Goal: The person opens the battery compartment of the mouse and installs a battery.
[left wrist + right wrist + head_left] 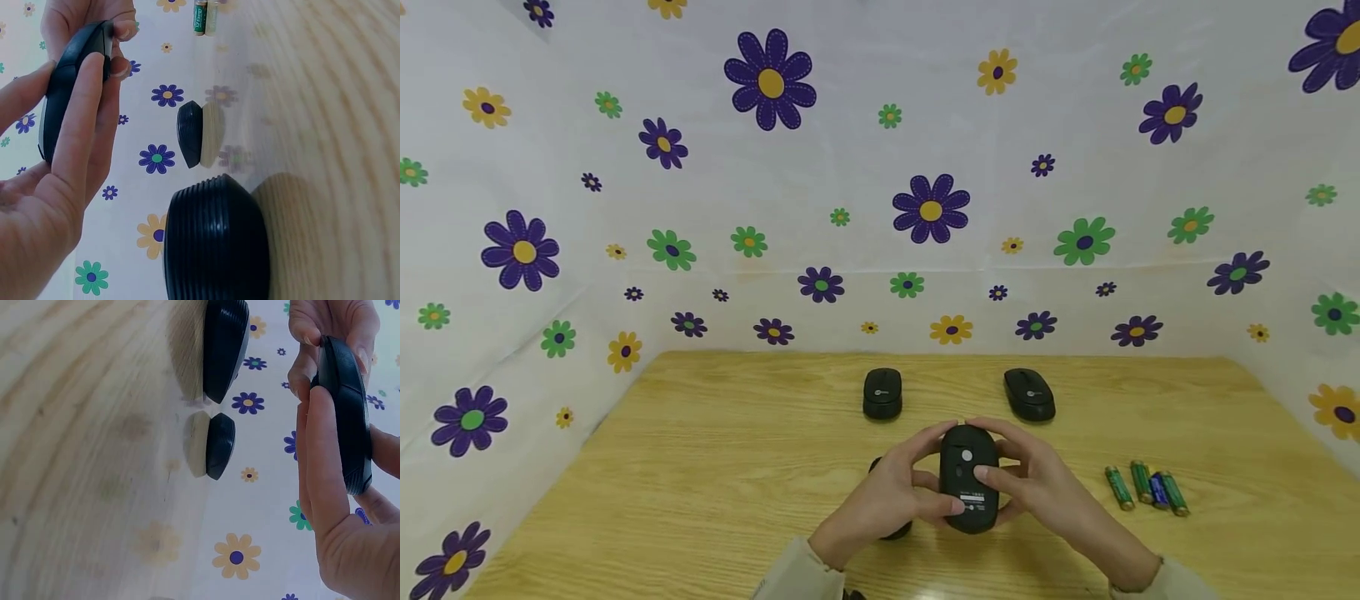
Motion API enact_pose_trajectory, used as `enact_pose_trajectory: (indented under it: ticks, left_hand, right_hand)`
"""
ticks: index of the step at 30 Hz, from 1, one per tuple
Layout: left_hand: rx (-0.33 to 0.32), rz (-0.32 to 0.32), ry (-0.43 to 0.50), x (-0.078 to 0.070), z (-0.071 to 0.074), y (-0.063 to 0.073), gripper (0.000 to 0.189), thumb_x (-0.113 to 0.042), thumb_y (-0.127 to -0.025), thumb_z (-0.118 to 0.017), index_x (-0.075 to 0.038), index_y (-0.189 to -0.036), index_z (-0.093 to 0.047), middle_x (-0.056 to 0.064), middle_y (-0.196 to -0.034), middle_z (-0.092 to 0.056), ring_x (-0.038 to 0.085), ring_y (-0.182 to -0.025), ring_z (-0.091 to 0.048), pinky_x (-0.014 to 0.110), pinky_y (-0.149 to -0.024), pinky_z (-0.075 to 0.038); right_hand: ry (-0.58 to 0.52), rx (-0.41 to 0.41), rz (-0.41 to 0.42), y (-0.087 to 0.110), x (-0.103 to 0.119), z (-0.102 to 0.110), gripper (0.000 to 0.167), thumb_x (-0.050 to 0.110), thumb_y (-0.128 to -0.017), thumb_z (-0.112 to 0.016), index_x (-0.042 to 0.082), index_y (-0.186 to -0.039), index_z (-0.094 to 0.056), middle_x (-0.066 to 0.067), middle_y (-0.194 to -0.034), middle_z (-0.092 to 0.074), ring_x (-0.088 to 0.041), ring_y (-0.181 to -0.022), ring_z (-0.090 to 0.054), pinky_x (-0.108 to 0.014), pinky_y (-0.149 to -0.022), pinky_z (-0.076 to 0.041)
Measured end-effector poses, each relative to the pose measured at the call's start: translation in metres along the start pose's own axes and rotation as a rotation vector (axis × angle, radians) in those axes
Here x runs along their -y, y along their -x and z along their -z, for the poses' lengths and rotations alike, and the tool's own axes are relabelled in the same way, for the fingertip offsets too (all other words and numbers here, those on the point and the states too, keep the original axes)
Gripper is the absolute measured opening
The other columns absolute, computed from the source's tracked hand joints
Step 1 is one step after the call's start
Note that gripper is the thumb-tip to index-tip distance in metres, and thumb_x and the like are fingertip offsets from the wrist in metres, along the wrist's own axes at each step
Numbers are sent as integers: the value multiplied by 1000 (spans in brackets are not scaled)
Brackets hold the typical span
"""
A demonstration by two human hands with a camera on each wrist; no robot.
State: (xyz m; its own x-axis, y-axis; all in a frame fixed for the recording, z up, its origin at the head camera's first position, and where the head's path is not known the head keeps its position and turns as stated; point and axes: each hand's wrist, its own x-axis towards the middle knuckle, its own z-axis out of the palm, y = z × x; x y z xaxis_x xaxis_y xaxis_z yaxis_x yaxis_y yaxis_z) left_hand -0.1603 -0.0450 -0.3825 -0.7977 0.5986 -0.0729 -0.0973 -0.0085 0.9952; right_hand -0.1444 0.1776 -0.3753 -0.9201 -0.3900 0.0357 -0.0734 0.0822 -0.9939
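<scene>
Both hands hold one black computer mouse (968, 521) above the table, its underside with a label and a pale round spot facing the head camera. The left hand (887, 496) grips its left side, thumb on the lower part of the underside. On the opposite side the right hand (1045, 483) grips it, thumb on the underside near the middle. In the left wrist view the held mouse (65, 84) appears edge-on between the fingers. The right wrist view also has this mouse (350, 419) from its side. A second mouse (901, 531) lies on the table, mostly hidden behind the left hand.
Two more black mice stand toward the back, one mouse (882, 393) left of centre and another mouse (1030, 395) to its right. Several green and blue batteries (1140, 482) lie right of the hands on the wooden table (700, 467). A flowered cloth (842, 167) encloses the back and sides.
</scene>
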Motion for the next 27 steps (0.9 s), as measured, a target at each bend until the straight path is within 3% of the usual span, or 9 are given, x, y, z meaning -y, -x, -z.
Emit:
enact_pose_trajectory:
  ticks: [5, 9, 12, 15, 20, 27]
  left_hand:
    - [19, -20, 10, 0, 0, -1, 80, 11, -84, -71, -21, -153, -46, 10, -143, -50, 25, -91, -71, 38, -70, -64]
    - [28, 6, 11, 0, -2, 0, 81, 11, -84, -72, -17, -154, -44, 11, -145, -48, 24, -90, -71, 37, -69, -63]
    - [33, 19, -2, 0, -2, 0, 82, 11, -83, -72, -16, -155, -43, 12, -145, -48, 23, -88, -71, 36, -67, -63]
    - [24, 21, 2, 0, -2, 1, 82, 11, -83, -72, -18, -154, -44, 12, -145, -49, 23, -87, -71, 36, -66, -63]
    - [11, 28, 27, -1, 0, 2, 82, 11, -83, -72, -19, -154, -45, 10, -143, -51, 23, -88, -71, 40, -68, -64]
    - [6, 20, 35, 0, 2, 2, 82, 12, -82, -72, -20, -153, -46, 10, -142, -52, 24, -88, -71, 41, -67, -64]
  right_hand:
    - [63, -40, 23, -3, 1, 1, 59, -3, -96, -64, -6, -149, -38, -31, -121, -54, -37, -96, -68, -46, -61, -63]
    - [158, -132, 76, -7, 7, 3, 52, -5, -97, -62, -6, -146, -45, -30, -121, -58, -30, -94, -67, -39, -67, -64]
    - [202, -240, 112, -10, 14, 8, 43, -8, -97, -60, -8, -139, -52, -23, -106, -63, -24, -89, -67, -34, -70, -63]
    - [160, -308, 112, -11, 21, 16, 38, -8, -98, -59, -11, -136, -54, -14, -91, -62, -18, -83, -69, -34, -72, -63]
    - [79, -306, 81, -11, 24, 31, 41, -7, -100, -57, -14, -139, -48, -11, -91, -61, -18, -78, -70, -36, -71, -64]
    - [88, -282, 31, -5, 20, 47, 43, -5, -100, -57, -15, -140, -45, -11, -89, -59, -20, -77, -69, -38, -73, -64]
